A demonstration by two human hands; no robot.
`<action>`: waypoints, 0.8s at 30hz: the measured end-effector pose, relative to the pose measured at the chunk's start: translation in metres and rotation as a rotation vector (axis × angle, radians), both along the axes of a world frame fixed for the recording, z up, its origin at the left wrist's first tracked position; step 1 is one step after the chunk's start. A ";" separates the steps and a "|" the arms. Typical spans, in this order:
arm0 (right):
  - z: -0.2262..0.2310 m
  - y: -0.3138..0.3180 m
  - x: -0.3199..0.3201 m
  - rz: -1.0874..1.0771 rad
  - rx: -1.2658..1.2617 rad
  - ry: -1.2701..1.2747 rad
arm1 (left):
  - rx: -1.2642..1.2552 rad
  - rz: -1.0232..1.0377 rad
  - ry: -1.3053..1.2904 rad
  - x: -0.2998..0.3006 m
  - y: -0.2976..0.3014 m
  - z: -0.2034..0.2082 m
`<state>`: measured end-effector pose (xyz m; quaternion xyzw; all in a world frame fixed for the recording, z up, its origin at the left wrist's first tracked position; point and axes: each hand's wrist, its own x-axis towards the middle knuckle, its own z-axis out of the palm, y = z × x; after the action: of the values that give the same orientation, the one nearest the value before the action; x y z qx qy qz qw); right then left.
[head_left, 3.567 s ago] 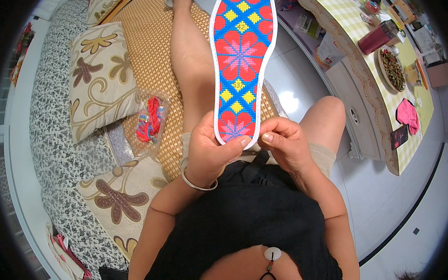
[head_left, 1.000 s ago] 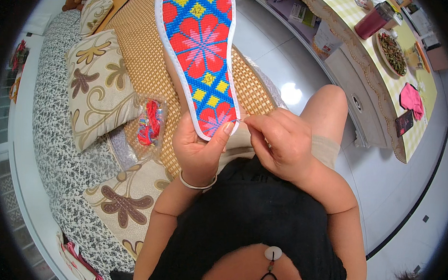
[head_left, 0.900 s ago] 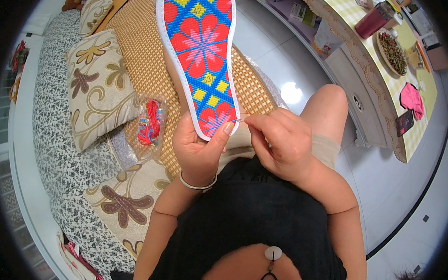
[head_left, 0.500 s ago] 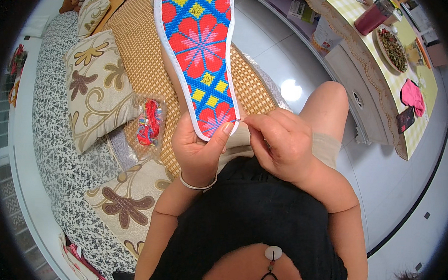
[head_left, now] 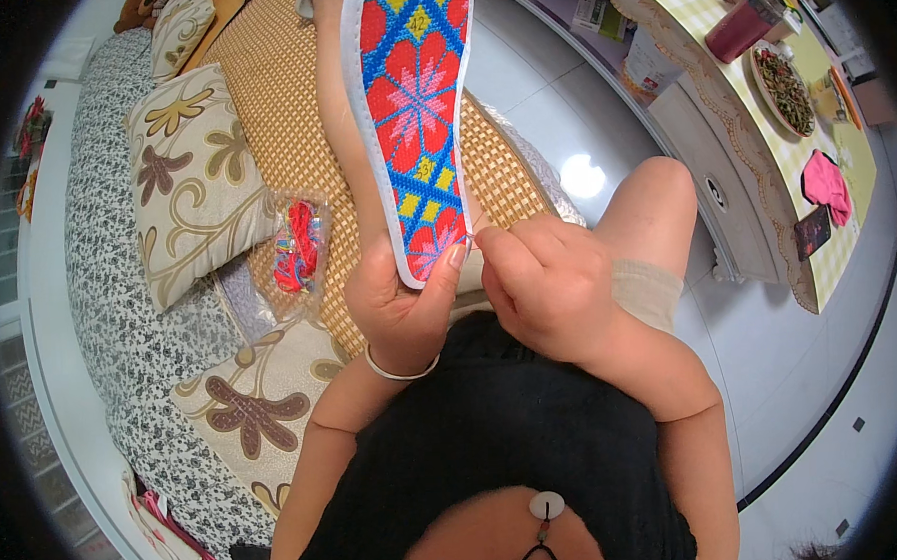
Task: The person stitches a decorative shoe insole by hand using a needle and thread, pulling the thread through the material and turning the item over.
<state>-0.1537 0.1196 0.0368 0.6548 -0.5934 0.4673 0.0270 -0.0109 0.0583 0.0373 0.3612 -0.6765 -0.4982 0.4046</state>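
An embroidered insole (head_left: 417, 121) with red flowers, yellow diamonds, blue stitching and a white border stands tilted over my lap. My left hand (head_left: 399, 297) is closed round its heel end, thumb on the stitched face and fingers behind. At the heel's right edge, my right hand (head_left: 554, 285) pinches what looks like a sewing needle, mostly hidden by the fingertips. A fine reddish thread (head_left: 479, 222) shows just above that pinch.
A clear bag of bright yarn (head_left: 300, 244) lies on the woven mat (head_left: 270, 88) to the left, beside patterned cushions (head_left: 204, 171). On the right, a table with a checked cloth (head_left: 763, 156) bears a dark red flask (head_left: 743, 29), a plate of food, a pink cloth and a phone.
The insole has turned, its right edge swinging away, and shifted slightly right. My right hand has moved a little left, closer against the heel edge. Both hands keep their hold.
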 end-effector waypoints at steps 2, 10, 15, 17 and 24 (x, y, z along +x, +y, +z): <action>0.000 -0.002 0.000 0.002 0.003 0.014 | -0.026 0.010 -0.009 -0.001 0.001 0.000; -0.008 -0.005 0.003 -0.010 0.024 -0.016 | -0.294 -0.006 -0.204 -0.001 -0.004 0.001; -0.001 0.005 0.000 -0.049 0.034 -0.086 | -0.028 0.007 0.001 -0.002 -0.004 -0.002; -0.002 0.004 0.002 -0.031 0.082 -0.108 | 0.016 -0.017 -0.002 -0.002 -0.001 0.000; -0.009 0.000 -0.018 0.128 0.260 -0.953 | 0.309 -0.146 0.390 -0.001 -0.011 0.003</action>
<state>-0.1720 0.1197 0.0280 0.4013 -0.5516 0.6377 -0.3578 -0.0120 0.0469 0.0402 0.2660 -0.5258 -0.6838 0.4302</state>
